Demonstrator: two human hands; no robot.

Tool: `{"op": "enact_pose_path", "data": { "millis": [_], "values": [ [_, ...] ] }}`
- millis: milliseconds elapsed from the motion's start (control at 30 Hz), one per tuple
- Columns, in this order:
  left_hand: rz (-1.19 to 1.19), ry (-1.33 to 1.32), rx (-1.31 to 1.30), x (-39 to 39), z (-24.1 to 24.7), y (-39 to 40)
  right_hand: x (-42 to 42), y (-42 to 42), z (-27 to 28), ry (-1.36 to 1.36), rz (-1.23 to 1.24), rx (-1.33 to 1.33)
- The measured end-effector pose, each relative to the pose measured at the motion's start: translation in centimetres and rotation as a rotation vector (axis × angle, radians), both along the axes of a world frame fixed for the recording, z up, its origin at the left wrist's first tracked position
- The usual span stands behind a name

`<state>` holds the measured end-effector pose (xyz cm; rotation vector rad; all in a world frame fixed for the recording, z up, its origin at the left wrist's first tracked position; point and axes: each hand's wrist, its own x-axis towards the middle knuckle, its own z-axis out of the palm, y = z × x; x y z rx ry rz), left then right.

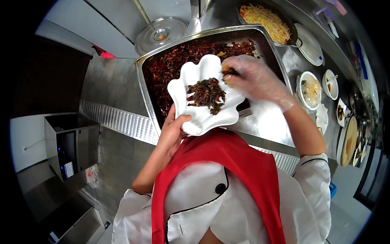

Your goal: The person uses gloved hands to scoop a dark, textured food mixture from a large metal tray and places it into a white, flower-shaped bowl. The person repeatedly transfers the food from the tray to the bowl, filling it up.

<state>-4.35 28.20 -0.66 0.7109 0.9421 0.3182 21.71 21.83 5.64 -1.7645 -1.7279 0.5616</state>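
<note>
My bare left hand (175, 125) grips the near left edge of a white scalloped dish (184, 84), thumb on top. A small heap of dark, shredded food with red bits (207, 93) lies in the middle of the dish. My right hand (243, 76), in a clear plastic glove and slightly blurred, is at the dish's right edge. Its fingers are closed around some brown food (228, 68). Under the dish stands a deep rectangular steel pan (275, 58) holding dark food mixed with red chili pieces (173, 64).
A steel lid (143, 38) leans behind the pan. To the right, on the steel counter (268, 122), are a pan of pale shredded food (265, 23), an oval white plate (310, 45), a bowl with plastic wrap (309, 91) and a smaller bowl (330, 91). Farther right is a round wooden board (349, 141).
</note>
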Motion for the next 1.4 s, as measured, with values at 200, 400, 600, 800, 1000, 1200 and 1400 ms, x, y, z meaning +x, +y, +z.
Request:
{"op": "enact_pose_path", "data": {
  "millis": [200,400,600,800,1000,1200,1400],
  "values": [
    [-0.012,-0.054,0.005,0.5,-0.3,0.1,-4.6,1.9,-0.5,-0.216,0.111,-0.042],
    [0.005,-0.093,0.008,0.6,-1.2,0.8,-4.2,1.3,0.6,-0.115,0.052,-0.05],
    [0.002,-0.097,0.0,0.8,-1.2,1.0,-3.1,1.3,-0.3,0.055,0.003,0.06],
    [-0.013,-0.089,0.019,1.1,-1.0,1.2,-2.3,0.8,0.2,0.202,-0.003,0.045],
    [0.005,-0.098,0.004,1.0,-1.3,1.3,-1.5,-0.1,1.1,1.052,-0.162,-0.007],
    [0.063,-0.07,0.025,0.3,-1.6,1.1,2.4,-2.0,0.7,1.113,-0.282,0.118],
    [0.137,-0.022,0.128,-3.7,-2.2,2.2,7.8,-4.4,-7.1,0.006,-0.213,-0.126]
  ]
}}
